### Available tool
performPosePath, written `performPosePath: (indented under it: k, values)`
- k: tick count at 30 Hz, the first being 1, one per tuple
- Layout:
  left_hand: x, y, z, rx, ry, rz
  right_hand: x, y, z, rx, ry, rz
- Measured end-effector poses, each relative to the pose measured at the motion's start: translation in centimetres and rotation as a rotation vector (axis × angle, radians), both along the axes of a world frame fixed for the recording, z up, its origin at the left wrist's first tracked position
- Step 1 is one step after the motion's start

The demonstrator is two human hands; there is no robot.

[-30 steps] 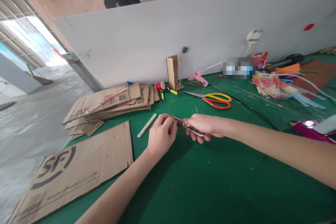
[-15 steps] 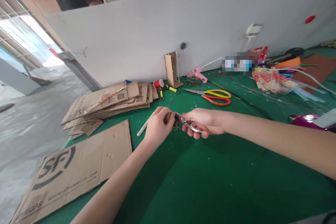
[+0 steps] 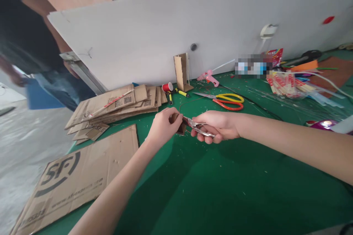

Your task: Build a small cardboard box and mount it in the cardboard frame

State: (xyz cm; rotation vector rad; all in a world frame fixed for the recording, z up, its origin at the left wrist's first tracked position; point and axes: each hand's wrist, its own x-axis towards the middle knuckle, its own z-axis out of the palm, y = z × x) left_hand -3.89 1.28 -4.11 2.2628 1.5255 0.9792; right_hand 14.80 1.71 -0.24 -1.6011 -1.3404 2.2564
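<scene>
My left hand [image 3: 164, 125] pinches a small folded piece of brown cardboard [image 3: 181, 129] over the middle of the green table. My right hand [image 3: 213, 126] is wrapped round silver metal pliers [image 3: 204, 131], with palm turned up and fingers curled under the handles. Their jaws meet the upper edge of the cardboard, close to my left fingertips. What exactly lies between the jaws is too small to tell. A thin reddish-brown wire [image 3: 180, 107] curves away behind my left hand.
Flattened cardboard [image 3: 116, 104] is stacked at left, with an SF-printed sheet [image 3: 91, 176] nearer. Behind my hands lie scissors [image 3: 227, 101], a red spool [image 3: 167, 87], a pink glue gun [image 3: 211, 78] and a standing cardboard piece [image 3: 180, 71]. A person [image 3: 33, 36] stands beyond the table.
The pliers' handles look closer together. The white stick that showed behind my left hand is now out of sight. The person at the back left has come nearer, carrying something blue.
</scene>
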Motion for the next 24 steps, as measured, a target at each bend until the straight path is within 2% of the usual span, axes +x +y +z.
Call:
performPosePath:
  k: [7, 11, 16, 21, 24]
  values:
    - [0.2, -0.5, -0.8, 0.162, 0.183, 0.051, -1.5, -0.5, -0.8, 0.024, 0.009, -0.111]
    - [0.0, -0.1, -1.6, 0.177, 0.168, 0.059, -2.2, -1.0, -1.6, 0.06, 0.036, -0.168]
    - [-1.0, 0.9, -1.9, 0.114, 0.014, -0.038, -1.4, -0.7, -2.4, -0.019, 0.156, -0.123]
    - [-2.0, 1.7, -1.5, 0.016, -0.002, -0.168, -0.2, 0.0, -2.1, -0.077, 0.1, -0.029]
    - [-1.6, 1.5, -1.2, 0.019, 0.033, -0.152, -0.2, 0.1, -1.9, -0.035, 0.078, -0.01]
